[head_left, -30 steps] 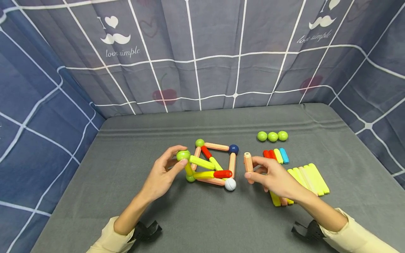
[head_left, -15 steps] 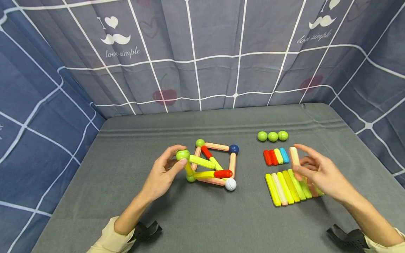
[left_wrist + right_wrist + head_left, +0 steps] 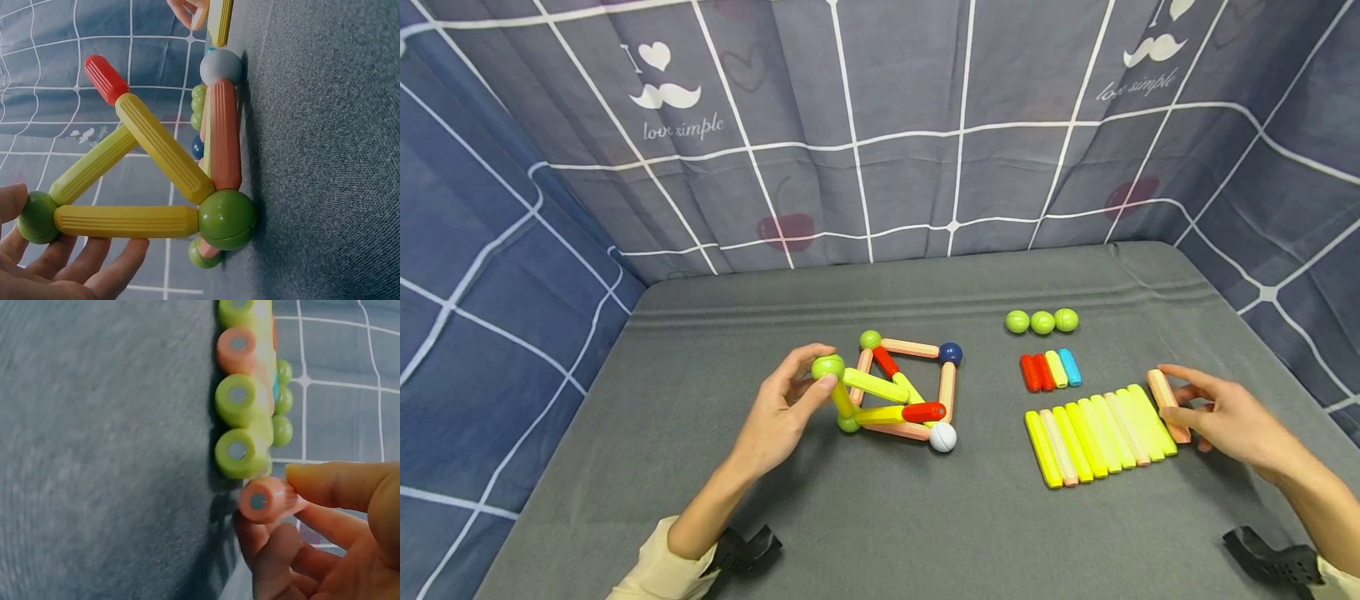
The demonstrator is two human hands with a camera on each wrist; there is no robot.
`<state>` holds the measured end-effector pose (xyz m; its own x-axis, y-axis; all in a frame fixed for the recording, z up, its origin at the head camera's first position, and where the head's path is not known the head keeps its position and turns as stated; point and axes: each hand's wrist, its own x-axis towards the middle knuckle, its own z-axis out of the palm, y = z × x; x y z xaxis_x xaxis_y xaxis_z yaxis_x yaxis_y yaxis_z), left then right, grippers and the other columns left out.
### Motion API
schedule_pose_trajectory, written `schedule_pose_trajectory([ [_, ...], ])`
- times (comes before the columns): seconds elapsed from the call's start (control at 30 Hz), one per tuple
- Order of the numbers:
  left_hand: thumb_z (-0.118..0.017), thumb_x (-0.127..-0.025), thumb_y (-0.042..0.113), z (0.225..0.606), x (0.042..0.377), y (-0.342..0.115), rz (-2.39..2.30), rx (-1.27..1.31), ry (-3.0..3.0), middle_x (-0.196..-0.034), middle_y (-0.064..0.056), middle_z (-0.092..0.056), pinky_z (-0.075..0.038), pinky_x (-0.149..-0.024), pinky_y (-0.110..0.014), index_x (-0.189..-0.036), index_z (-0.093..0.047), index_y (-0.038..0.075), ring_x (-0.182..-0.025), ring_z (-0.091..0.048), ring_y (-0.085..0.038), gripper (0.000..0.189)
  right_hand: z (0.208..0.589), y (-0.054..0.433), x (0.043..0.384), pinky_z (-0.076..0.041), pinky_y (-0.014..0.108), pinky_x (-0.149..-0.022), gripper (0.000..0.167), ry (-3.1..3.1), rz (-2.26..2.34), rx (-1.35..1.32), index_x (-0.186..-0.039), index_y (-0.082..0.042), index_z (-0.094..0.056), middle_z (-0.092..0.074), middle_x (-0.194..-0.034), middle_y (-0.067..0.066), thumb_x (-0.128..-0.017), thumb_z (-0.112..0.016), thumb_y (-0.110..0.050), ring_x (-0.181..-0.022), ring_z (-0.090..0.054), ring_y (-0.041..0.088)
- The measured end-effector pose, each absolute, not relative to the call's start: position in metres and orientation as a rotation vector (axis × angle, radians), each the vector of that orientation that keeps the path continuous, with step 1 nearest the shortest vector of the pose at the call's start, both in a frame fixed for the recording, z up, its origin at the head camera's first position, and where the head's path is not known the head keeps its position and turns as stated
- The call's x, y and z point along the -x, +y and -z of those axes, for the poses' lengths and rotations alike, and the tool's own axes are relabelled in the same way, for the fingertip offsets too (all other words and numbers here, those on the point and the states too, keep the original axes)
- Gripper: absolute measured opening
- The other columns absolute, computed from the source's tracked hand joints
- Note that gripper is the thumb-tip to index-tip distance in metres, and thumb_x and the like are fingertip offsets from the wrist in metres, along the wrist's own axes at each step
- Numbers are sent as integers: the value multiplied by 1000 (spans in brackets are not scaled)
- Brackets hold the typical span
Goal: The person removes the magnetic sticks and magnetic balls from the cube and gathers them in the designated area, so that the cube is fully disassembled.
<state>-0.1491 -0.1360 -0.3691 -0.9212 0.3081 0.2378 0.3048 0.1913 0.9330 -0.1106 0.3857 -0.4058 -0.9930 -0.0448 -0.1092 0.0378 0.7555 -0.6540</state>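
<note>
My left hand pinches a green ball at the top of an upright yellow magnetic rod. That rod stands on another green ball, a corner of a four-sided frame of salmon rods with a white ball and a navy ball. A lime rod and a yellow rod tipped with a short red rod slant off it. At the right, my right hand pinches a salmon magnetic rod beside the end of a row of rods.
Three loose green balls lie at the back right. Below them are short red, yellow and blue rods side by side. Grey cloth covers the table, and a checked curtain rises behind it.
My right hand has carried the salmon rod from beside the frame rightward over the row, down to the row's right end. My left hand keeps its hold on the green ball.
</note>
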Motion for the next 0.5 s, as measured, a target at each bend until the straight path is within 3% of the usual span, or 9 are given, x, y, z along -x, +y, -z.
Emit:
schedule_pose_trajectory([
  [0.2,-58,-101,11,369,149,-136,-1923,-621,2386,-128,-23,-57,-53,-87,-51,-134,-50,6,-108,-64,-31,34,410,389,113,-47,29,-50,58,2791,1048,45,-143,10,-37,-57,-95,11,-95,-64,-9,-63,-52,11],
  [0.5,-57,-102,10,369,150,-137,-1927,-644,2379,-129,-18,-58,-55,-86,-44,-134,-50,6,-107,-65,-31,34,407,387,112,-47,29,-49,51,2773,1013,32,-140,9,-42,-59,-87,7,-101,-58,-18,-63,-51,13],
])
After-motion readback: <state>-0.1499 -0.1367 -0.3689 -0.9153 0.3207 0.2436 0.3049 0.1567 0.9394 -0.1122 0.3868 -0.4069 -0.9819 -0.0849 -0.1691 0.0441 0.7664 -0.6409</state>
